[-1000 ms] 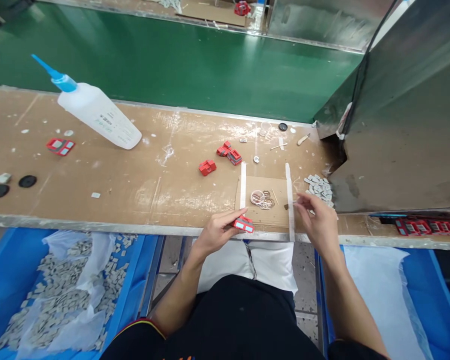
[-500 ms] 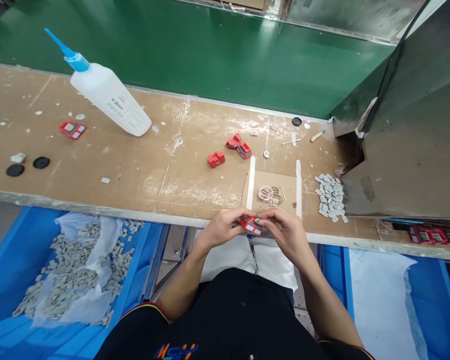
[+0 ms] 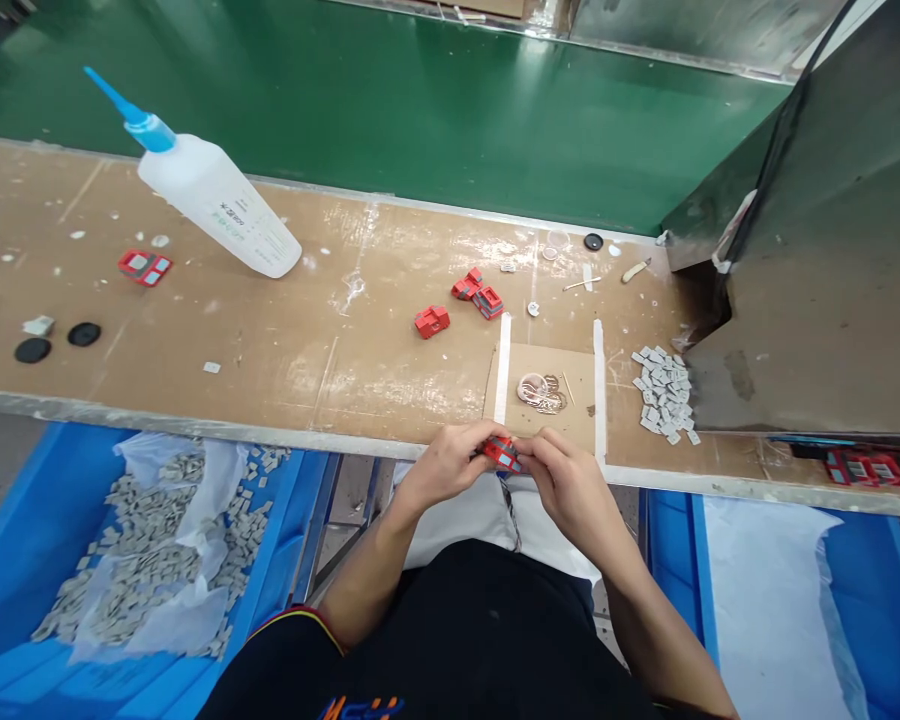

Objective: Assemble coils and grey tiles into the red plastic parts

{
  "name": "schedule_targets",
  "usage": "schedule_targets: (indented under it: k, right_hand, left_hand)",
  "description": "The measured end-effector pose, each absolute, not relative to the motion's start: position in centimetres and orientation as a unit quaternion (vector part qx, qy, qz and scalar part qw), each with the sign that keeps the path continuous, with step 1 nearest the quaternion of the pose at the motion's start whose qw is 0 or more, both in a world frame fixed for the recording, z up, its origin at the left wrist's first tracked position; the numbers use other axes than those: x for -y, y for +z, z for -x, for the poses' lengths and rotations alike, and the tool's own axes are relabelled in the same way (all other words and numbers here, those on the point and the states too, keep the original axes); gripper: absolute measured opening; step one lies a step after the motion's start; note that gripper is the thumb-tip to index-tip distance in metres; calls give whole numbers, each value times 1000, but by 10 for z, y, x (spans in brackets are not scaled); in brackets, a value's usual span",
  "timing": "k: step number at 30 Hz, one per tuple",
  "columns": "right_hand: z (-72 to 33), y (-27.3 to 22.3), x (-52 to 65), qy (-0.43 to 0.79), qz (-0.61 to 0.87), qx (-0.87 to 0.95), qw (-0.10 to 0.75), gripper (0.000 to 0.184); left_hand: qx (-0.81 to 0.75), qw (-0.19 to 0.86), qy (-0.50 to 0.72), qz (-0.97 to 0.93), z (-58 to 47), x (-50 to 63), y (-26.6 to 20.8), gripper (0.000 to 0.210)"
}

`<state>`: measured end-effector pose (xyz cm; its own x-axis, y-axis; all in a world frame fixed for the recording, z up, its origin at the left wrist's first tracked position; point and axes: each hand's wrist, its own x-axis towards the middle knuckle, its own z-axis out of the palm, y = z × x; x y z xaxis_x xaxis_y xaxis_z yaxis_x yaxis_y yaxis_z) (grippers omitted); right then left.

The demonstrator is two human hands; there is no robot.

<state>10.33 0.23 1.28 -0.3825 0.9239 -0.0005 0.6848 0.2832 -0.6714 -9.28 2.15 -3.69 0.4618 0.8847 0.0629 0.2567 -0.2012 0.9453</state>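
Observation:
My left hand (image 3: 450, 462) is closed around one end of a small red toy car (image 3: 504, 455) with grey trim and pale blue windows, just over the table's front edge. From the right, my right hand (image 3: 566, 475) pinches at the car's other end; its fingertips cover that part, and any small piece between them is hidden. Right behind the hands, a cardboard sheet (image 3: 577, 435) taped down with white strips bears a patch of clear glue (image 3: 544, 393) and a thin stick (image 3: 568, 388). A pile of small grey plates (image 3: 664, 395) lies to the right.
Several red toy car pieces (image 3: 432, 321) lie mid-table. A white glue bottle (image 3: 221, 205) with a blue nozzle stands at left, near another red car (image 3: 145, 267). A metal housing (image 3: 817, 300) rises at right. A blue bin (image 3: 270, 540) with grey pieces sits below left.
My right hand has shifted slightly left and down, its fingertips now closer over the car's end. The car has turned a little in my hands, and fewer of its windows show.

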Motion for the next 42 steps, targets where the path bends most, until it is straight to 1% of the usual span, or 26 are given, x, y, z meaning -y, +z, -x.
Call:
schedule_targets:
  k: [3,6,7,10,12,15,16,20,24,27,30,33,36,37,39,42]
  right_hand:
    - [-103,9,-2,337,515,749,246,19]
    - [-100,-1,-1,413,517,678,318,15]
    - [-99,-5,0,451,516,645,337,17]
    - [-92,-15,4,562,500,549,364,32]
    - [-89,-17,6,582,495,523,377,34]
    - [-91,-12,4,522,522,551,389,25]
    - [-93,-9,3,494,533,570,384,23]
    - [-96,-1,-1,406,554,647,331,25]
    - [-94,3,-2,355,555,697,283,22]
    - [-92,4,-2,318,557,718,270,19]
    - [-92,1,-1,313,555,713,293,18]
    - [-89,-7,0,370,548,659,359,20]
    - [-83,-16,2,453,538,575,418,26]
    - [-82,-17,3,462,536,559,432,28]
    - [-80,-18,6,431,546,565,444,28]
    - [-81,-10,9,343,552,635,417,14]
  left_hand:
    - [-405,460,337,-715,92,-22,-38,17]
    - [-386,442,375,-717,92,-24,-40,12]
    - [-373,439,396,-715,93,-25,-42,11]
    - [-337,426,454,-706,96,-28,-44,10]
    - [-331,429,457,-705,97,-29,-43,10]
    - [-324,462,425,-708,97,-29,-38,24]
    - [-322,470,422,-705,96,-29,-37,25]
    - [-341,476,453,-672,92,-29,-36,11]
    - [-353,504,454,-645,93,-30,-39,9]
    - [-349,496,454,-653,94,-30,-38,7]
    - [-359,491,450,-654,92,-30,-35,9]
    - [-361,500,459,-640,90,-28,-36,11]
    - [-358,553,448,-604,90,-26,-40,27]
    - [-363,569,437,-594,91,-26,-41,32]
    - [-378,579,418,-589,93,-25,-42,34]
    - [-380,564,411,-607,95,-25,-42,32]
